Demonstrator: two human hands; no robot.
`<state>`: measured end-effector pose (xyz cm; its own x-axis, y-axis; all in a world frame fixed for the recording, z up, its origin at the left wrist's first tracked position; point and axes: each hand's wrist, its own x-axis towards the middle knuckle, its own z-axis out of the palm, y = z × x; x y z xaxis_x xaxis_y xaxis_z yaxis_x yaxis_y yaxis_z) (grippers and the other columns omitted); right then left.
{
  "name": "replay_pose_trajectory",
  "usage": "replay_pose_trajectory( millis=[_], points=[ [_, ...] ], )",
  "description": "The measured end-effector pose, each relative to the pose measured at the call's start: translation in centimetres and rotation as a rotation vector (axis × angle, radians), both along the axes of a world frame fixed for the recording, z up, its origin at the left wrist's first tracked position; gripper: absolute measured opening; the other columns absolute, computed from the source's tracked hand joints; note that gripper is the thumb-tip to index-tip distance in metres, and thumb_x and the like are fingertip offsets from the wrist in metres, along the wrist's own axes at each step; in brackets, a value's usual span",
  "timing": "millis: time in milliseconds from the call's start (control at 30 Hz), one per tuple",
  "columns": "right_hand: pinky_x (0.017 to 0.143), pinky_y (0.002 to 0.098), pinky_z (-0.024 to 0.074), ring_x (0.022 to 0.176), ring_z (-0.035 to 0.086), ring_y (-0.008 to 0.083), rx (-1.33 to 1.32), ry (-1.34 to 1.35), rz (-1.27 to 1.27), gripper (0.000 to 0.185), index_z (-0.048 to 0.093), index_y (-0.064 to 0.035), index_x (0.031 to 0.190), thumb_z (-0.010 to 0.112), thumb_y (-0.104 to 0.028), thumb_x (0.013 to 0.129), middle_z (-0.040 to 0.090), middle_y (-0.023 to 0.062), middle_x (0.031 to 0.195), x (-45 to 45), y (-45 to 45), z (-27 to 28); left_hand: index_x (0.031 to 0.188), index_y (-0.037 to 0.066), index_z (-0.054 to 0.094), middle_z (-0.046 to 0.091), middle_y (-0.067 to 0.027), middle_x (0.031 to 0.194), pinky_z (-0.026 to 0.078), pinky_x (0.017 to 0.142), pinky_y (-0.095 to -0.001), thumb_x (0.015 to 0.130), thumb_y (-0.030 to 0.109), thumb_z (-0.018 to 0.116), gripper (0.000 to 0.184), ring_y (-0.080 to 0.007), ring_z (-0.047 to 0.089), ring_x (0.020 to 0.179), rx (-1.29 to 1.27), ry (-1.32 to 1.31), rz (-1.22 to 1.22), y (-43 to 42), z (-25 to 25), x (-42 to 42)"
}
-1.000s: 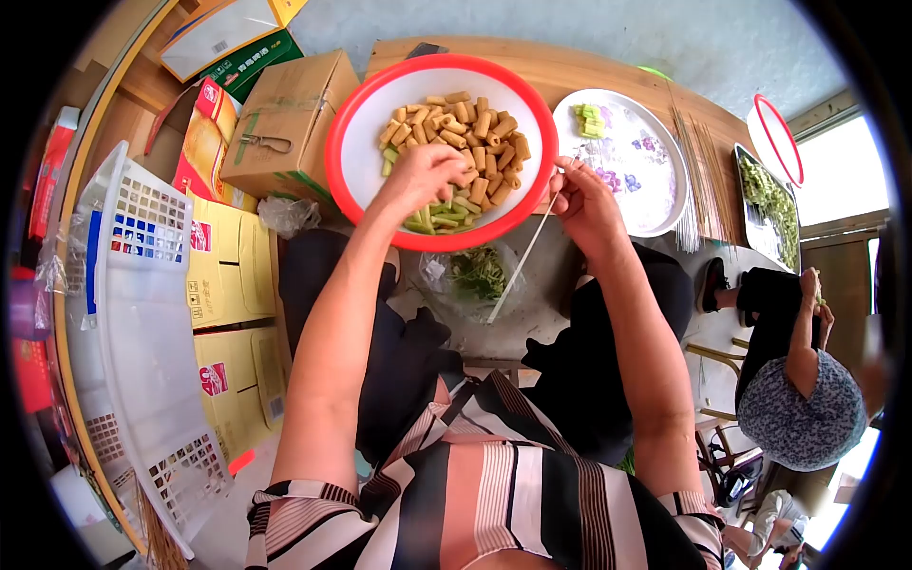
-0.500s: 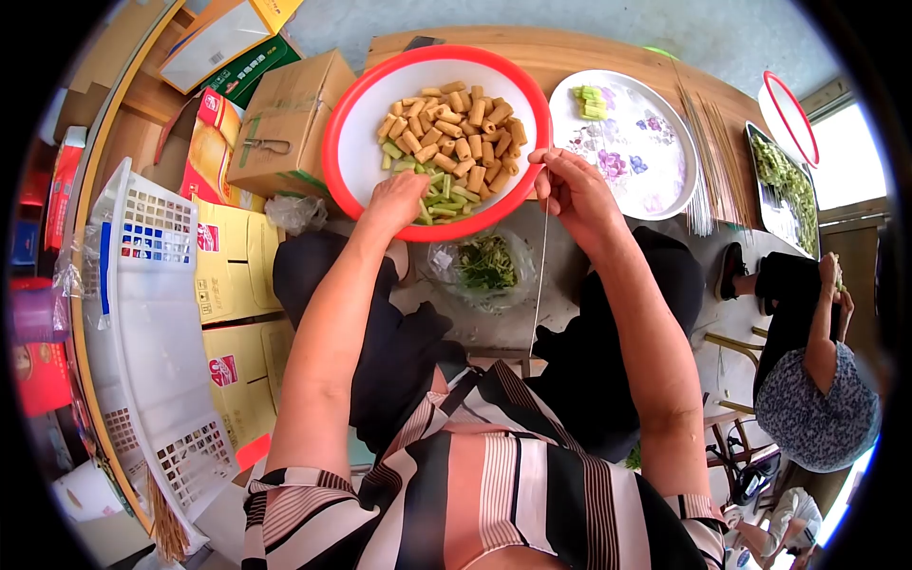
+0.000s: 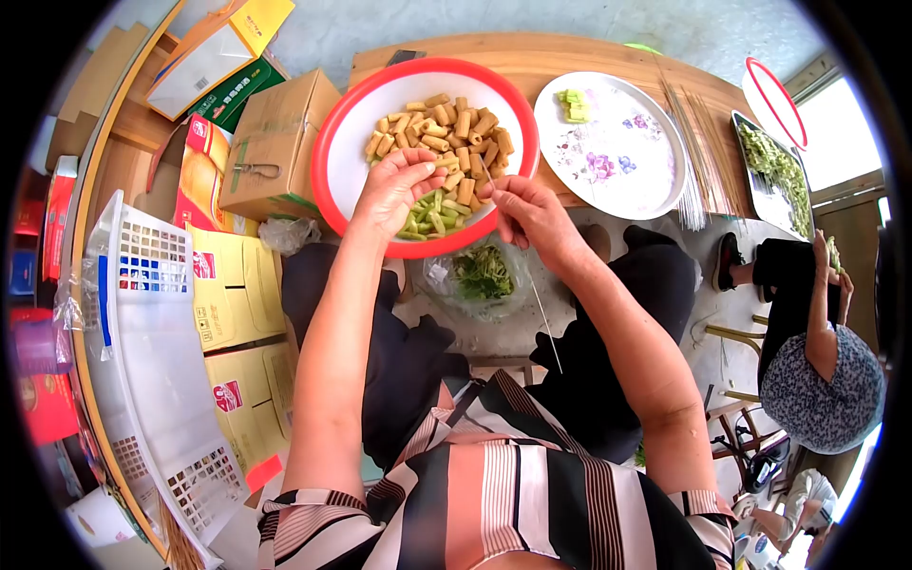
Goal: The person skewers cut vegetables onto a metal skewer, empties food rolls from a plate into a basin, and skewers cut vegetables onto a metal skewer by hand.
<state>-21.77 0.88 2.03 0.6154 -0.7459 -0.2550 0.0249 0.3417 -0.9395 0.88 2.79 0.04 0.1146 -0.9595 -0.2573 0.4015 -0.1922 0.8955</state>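
My left hand (image 3: 397, 190) is over the left part of a red-rimmed white basin (image 3: 334, 180), thumb and fingers pinched together. A small pale piece shows at its fingertips, partly hidden, and I cannot make out its kind. My right hand (image 3: 534, 220) is closed on a thin skewer (image 3: 543, 318), its tip pointing up over the basin and its long end slanting down towards my lap. Inside the basin lie many short brown, tube-like pieces (image 3: 464, 123) and cut green stalk pieces (image 3: 435, 217), the green ones nearest me.
Right of the basin, a flowered white tray (image 3: 617, 195) holds a few green pieces (image 3: 573, 106). Thin skewers (image 3: 693, 176) lie beyond it. Leafy greens sit in a plastic bag (image 3: 484, 275) below. A cardboard box (image 3: 275, 142) stands left; another person (image 3: 822, 380) sits right.
My left hand has lifted from the green pieces and moved up and right. My right hand has moved left and down with the skewer, bringing the hands closer together.
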Motion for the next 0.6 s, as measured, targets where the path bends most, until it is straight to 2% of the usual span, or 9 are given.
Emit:
replay_pose_trajectory(
  millis=[33,100,300,367,600],
  points=[
    [0.041,0.0177,0.0285,0.044,0.039,0.0039,0.019,0.013,0.018,0.021,0.058,-0.0051,0.102,0.045,-0.02,0.095,0.048,-0.0024,0.054,0.2,0.1,0.0,0.098,0.0,0.058,0.061,-0.0063,0.091,0.053,0.079,-0.0283,0.085,0.005,0.06,0.014,-0.0175,0.062,0.087,-0.012,0.042,-0.006,-0.2,0.1,-0.3],
    [0.041,0.0176,0.0287,0.044,0.039,0.0036,0.006,0.03,0.025,0.021,0.058,-0.0055,0.102,0.045,-0.02,0.095,0.048,-0.0026,0.055,0.3,0.1,0.0,0.095,0.0,0.059,0.062,-0.0073,0.09,0.054,0.076,-0.0286,0.084,0.002,0.06,0.011,-0.0177,0.063,0.084,-0.007,0.088,0.016,-0.5,0.2,-0.9],
    [0.043,0.0177,0.0273,0.046,0.04,0.0032,-0.023,0.031,0.051,0.021,0.059,-0.0055,0.102,0.045,-0.02,0.095,0.047,-0.0036,0.055,0.5,0.3,0.5,0.1,0.0,0.057,0.062,-0.0075,0.092,0.053,0.077,-0.0279,0.084,0.0,0.059,0.016,-0.0171,0.062,0.083,-0.099,0.049,0.054,-0.8,0.8,-1.6],
    [0.043,0.0181,0.0258,0.046,0.039,0.0034,-0.067,0.024,0.055,0.022,0.059,-0.0053,0.103,0.045,-0.02,0.095,0.045,-0.0043,0.055,0.6,0.4,0.4,0.106,0.0,0.055,0.062,-0.0079,0.096,0.053,0.077,-0.0275,0.083,0.001,0.061,0.024,-0.0165,0.062,0.087,-0.106,0.011,0.043,-0.8,0.7,-1.6],
    [0.043,0.0188,0.0252,0.045,0.036,0.0034,-0.094,0.043,0.055,0.023,0.061,-0.005,0.103,0.045,-0.02,0.095,0.042,-0.0049,0.053,0.5,0.6,0.8,0.103,0.001,0.056,0.062,-0.007,0.093,0.053,0.072,-0.0253,0.082,0.001,0.062,0.022,-0.0149,0.063,0.081,-0.089,-0.095,0.038,-1.0,0.7,-1.9]
  ],
)
